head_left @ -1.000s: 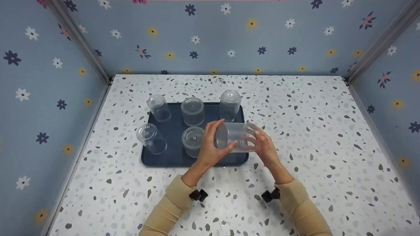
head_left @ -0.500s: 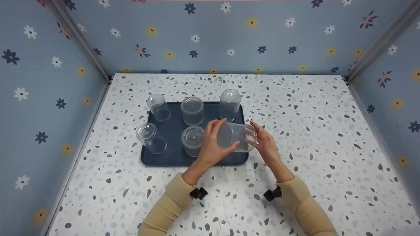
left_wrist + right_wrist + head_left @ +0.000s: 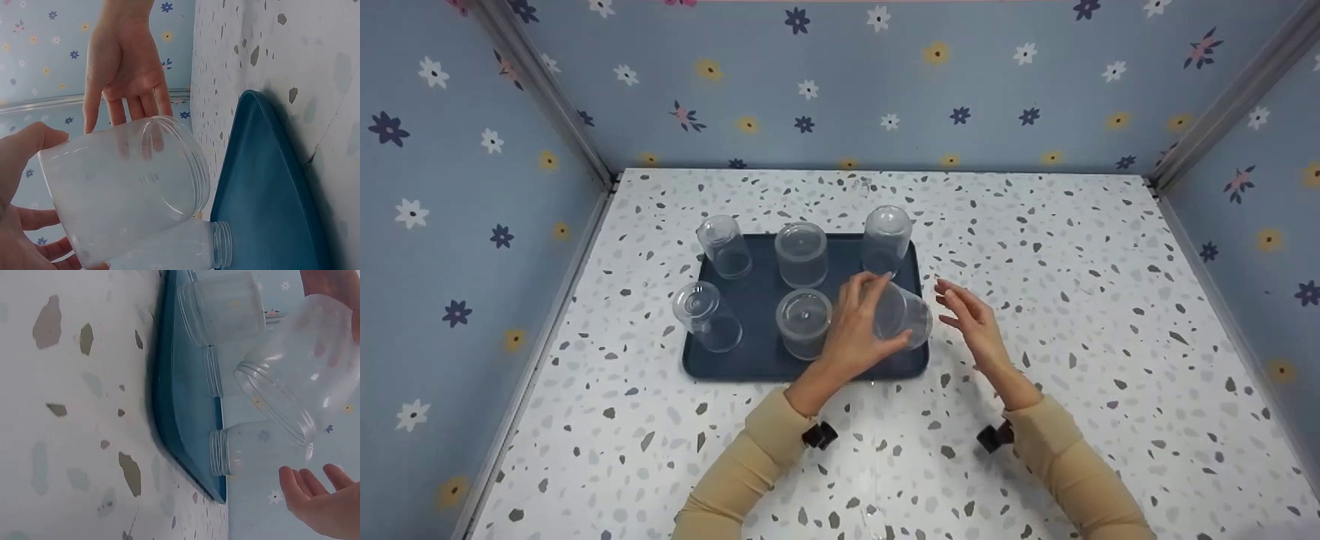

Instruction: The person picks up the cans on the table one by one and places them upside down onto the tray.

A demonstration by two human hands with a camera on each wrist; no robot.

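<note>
My left hand (image 3: 851, 330) grips a clear, wide, screw-neck jar (image 3: 911, 319) near its base, above the right front part of a dark blue tray (image 3: 757, 330). The jar tilts with its threaded mouth (image 3: 275, 402) pointing down and to the right, apart from the tray, and it has no lid. To its right my right hand (image 3: 973, 326) is held off the jar, fingers loosely extended and nothing in them. Behind the held jar a slimmer clear jar (image 3: 886, 236) stands upside down on the tray. A front-middle jar (image 3: 802, 319) stands close beside my left hand.
More clear jars stand mouth down on the tray: one back middle (image 3: 801, 259), one back left (image 3: 724, 244) and one front left (image 3: 706, 315). The tray lies on a white speckled table (image 3: 1072, 300). Flowered blue panels (image 3: 840, 82) enclose the back and sides.
My right hand has come off the jar's mouth and moved to the right. In my left hand the jar has turned from lying sideways to mouth tilted downward.
</note>
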